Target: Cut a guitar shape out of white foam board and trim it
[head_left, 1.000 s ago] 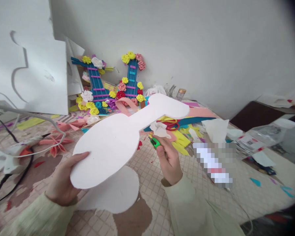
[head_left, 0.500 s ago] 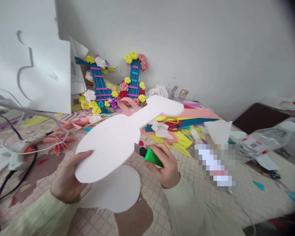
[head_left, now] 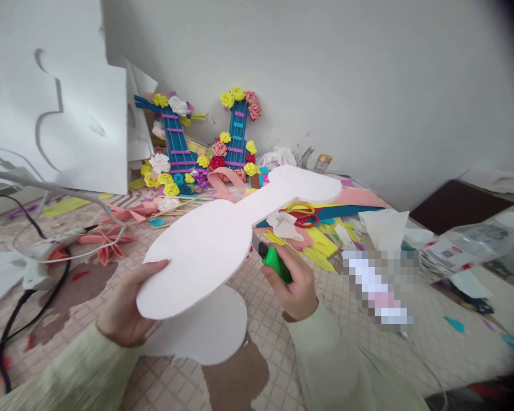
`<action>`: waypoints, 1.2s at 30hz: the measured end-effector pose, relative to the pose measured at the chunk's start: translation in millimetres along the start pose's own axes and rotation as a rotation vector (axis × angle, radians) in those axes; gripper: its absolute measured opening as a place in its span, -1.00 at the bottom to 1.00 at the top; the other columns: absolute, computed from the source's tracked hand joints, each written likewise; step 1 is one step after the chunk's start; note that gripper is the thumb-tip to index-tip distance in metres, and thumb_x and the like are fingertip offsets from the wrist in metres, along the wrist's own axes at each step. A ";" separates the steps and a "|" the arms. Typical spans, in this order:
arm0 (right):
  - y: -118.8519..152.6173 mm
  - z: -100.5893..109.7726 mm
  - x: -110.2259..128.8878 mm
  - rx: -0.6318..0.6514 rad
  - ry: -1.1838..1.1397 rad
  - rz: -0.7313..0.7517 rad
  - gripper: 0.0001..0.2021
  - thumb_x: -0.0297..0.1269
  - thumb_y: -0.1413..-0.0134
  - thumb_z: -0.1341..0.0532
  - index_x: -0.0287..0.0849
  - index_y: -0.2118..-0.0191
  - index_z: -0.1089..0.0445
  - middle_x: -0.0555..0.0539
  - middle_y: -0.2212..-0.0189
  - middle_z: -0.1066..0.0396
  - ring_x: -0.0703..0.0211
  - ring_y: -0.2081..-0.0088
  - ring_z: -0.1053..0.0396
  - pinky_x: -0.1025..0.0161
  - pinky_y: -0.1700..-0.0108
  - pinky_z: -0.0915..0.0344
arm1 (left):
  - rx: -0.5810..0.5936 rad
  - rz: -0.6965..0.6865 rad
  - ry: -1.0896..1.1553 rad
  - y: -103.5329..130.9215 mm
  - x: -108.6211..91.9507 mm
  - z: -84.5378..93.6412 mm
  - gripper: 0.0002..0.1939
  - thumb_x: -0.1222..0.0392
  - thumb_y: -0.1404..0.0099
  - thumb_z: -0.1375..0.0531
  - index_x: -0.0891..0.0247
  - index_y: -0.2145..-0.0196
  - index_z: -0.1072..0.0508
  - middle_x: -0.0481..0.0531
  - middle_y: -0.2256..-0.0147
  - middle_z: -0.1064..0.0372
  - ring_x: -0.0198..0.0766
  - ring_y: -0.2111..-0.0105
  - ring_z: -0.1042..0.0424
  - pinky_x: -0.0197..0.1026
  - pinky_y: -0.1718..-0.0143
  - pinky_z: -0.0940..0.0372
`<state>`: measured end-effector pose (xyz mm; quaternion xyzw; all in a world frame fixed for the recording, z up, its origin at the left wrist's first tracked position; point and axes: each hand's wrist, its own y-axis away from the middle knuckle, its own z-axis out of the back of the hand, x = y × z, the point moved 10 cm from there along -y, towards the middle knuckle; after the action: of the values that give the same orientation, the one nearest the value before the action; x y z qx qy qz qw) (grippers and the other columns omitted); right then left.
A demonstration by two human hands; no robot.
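Observation:
My left hand (head_left: 128,302) grips the rounded near end of a white foam board cutout (head_left: 201,251), thumb on top and fingers hidden beneath. The cutout has a guitar-like outline, its narrow neck and wider head pointing away to the right. In my right hand (head_left: 297,285) is a green utility knife (head_left: 278,264), its blade out and up against the cutout's right edge, close to where body and neck meet. Below the cutout, another white foam piece (head_left: 218,331) with a rounded edge lies on the table.
Two decorated paper guitars (head_left: 237,134) lean on the back wall, with a large white board (head_left: 81,137) to their left. Red-and-yellow scissors (head_left: 304,214) lie among paper scraps. A hot glue gun (head_left: 43,262) with cords is at left, a clear plastic bag (head_left: 462,245) at right.
The cutout has shifted right and turned slightly. The knife blade has gone along its right edge from the body's side up toward the neck.

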<state>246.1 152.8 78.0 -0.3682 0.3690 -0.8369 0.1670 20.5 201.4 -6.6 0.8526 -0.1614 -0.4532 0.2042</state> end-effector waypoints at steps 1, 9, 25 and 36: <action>-0.2 1.1 -2.3 -0.012 0.008 -0.020 -0.71 -0.29 -0.04 -0.13 -0.16 0.07 -0.25 -0.13 0.28 -0.38 0.10 0.22 -0.35 0.18 0.19 -0.30 | 0.002 0.008 0.004 -0.4 1.2 0.3 -0.61 0.51 -0.16 0.03 0.56 0.04 -0.27 0.14 0.63 -0.46 -0.21 0.72 -0.42 -0.37 0.76 -0.31; 0.9 1.3 8.0 -0.006 -0.015 0.036 -0.73 -0.25 -0.03 -0.14 -0.15 0.11 -0.24 -0.08 0.33 -0.36 0.15 0.29 -0.34 0.23 0.27 -0.30 | 0.095 -0.263 0.054 2.2 -9.1 -8.8 -0.50 0.45 -0.12 -0.13 0.16 -0.03 -0.27 0.00 0.14 -0.44 -0.19 0.24 -0.46 -0.29 0.27 -0.40; 13.3 -32.1 7.7 0.068 -0.149 -0.160 -0.76 -0.19 0.12 -0.27 -0.14 0.33 -0.25 0.05 0.50 -0.31 0.28 0.47 -0.27 0.34 0.42 -0.23 | 0.466 -0.040 0.304 13.9 28.2 -40.2 -0.53 0.19 -0.23 -0.03 0.15 -0.11 -0.16 0.04 0.05 -0.37 -0.07 -0.05 -0.20 -0.01 0.00 -0.20; 10.8 -17.9 -9.9 0.033 -0.297 -0.320 -0.73 -0.22 0.22 -0.32 -0.15 0.34 -0.29 0.06 0.53 -0.25 0.31 0.51 -0.20 0.33 0.47 -0.20 | 0.539 -0.081 0.256 17.3 25.8 -43.0 -0.46 0.34 -0.22 -0.01 0.05 -0.15 -0.08 -0.01 -0.02 -0.29 -0.07 -0.06 -0.18 0.04 0.00 -0.19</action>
<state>239.6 159.9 57.0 -0.5384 0.2636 -0.7953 0.0904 68.9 183.3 5.4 0.9321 -0.2147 -0.2904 -0.0288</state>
